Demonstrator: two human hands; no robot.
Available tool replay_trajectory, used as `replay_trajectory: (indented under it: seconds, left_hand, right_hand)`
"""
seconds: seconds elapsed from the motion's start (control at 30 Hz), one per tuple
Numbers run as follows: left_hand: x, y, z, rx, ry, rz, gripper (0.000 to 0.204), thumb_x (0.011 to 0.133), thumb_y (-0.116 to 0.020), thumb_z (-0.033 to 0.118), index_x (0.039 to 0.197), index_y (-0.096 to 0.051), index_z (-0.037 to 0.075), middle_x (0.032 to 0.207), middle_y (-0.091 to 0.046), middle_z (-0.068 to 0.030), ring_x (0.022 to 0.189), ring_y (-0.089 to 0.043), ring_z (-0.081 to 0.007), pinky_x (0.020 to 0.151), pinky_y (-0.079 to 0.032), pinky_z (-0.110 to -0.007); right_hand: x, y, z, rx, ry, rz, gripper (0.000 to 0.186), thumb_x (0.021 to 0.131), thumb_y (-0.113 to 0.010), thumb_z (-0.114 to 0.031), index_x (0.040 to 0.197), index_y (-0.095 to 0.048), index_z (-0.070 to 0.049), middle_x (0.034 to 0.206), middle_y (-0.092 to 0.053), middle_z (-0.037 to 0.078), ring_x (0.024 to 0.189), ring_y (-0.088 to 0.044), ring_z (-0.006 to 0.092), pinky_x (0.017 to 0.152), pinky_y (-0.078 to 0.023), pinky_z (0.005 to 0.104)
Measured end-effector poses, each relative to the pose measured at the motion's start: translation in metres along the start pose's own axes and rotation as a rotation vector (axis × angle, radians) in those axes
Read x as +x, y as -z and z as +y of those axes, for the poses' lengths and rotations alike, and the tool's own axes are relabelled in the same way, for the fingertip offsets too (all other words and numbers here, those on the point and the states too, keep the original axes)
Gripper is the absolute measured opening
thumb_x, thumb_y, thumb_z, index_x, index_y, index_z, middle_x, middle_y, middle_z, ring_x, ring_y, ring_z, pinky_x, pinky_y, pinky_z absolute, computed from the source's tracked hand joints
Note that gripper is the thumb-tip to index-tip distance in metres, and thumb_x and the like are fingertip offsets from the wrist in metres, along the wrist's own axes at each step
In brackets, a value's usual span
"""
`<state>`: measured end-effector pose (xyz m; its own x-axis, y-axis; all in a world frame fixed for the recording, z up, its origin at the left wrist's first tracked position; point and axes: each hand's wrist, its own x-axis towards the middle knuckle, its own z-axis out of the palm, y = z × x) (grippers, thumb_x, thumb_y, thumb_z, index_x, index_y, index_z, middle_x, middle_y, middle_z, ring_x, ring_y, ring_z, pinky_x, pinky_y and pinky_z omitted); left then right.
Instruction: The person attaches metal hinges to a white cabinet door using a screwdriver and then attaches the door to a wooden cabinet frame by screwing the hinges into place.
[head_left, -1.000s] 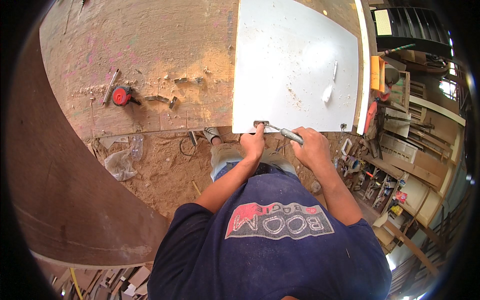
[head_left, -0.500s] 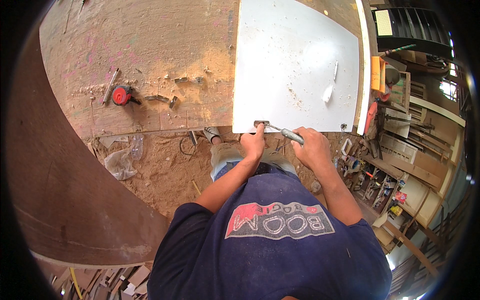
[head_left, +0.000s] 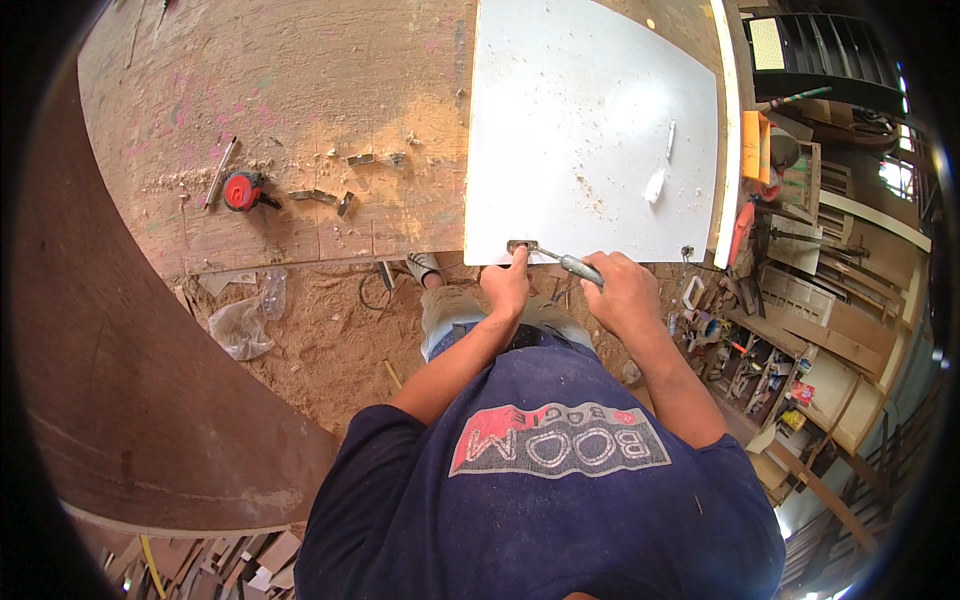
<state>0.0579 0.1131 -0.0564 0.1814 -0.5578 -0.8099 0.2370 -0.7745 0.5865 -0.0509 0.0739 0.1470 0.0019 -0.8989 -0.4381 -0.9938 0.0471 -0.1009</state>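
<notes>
White panel [head_left: 590,100] lies on the workbench's [head_left: 300,90] right side. At its near edge is a small dark fitting [head_left: 513,245]; the left hand [head_left: 505,287] lays a fingertip there, any grip unclear. The right hand [head_left: 628,295] clasps a screwdriver [head_left: 580,270], tip at the fitting.

The right hand [head_left: 627,294] and screwdriver [head_left: 578,267] seem, at this small scale, to have edged slightly left.

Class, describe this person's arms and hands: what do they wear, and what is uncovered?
Navy short sleeves end near the elbows; both forearms are bare. The left hand and right hand wear no gloves, and no watch shows at either wrist.
</notes>
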Motion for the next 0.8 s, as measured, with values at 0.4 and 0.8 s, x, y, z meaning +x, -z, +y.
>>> replay_trajectory:
  seconds: [0.4, 0.8]
  left_hand:
    - [0.001, -0.001, -0.003, 0.021, -0.010, 0.018, 0.043, 0.093, -0.073, 0.032, 0.072, -0.074, -0.005, 0.063, -0.069, -0.0091, 0.057, -0.065, -0.0165, 0.056, -0.051, -0.036]
    - [0.014, -0.006, -0.023, 0.056, -0.090, 0.060, 0.042, 0.093, -0.073, 0.032, 0.072, -0.074, -0.005, 0.064, -0.070, -0.0078, 0.057, -0.065, -0.0161, 0.056, -0.051, -0.037]
  right_hand:
    - [0.000, -0.001, -0.004, -0.041, 0.012, 0.016, 0.024, 0.084, -0.076, -0.015, 0.107, -0.075, -0.010, 0.089, -0.068, 0.016, 0.083, -0.070, 0.0382, 0.076, -0.057, 0.0485]
    - [0.007, 0.007, -0.014, -0.098, -0.064, -0.131, 0.026, 0.088, -0.072, -0.026, 0.101, -0.075, -0.004, 0.086, -0.073, 0.023, 0.084, -0.073, 0.0407, 0.076, -0.057, 0.0511]
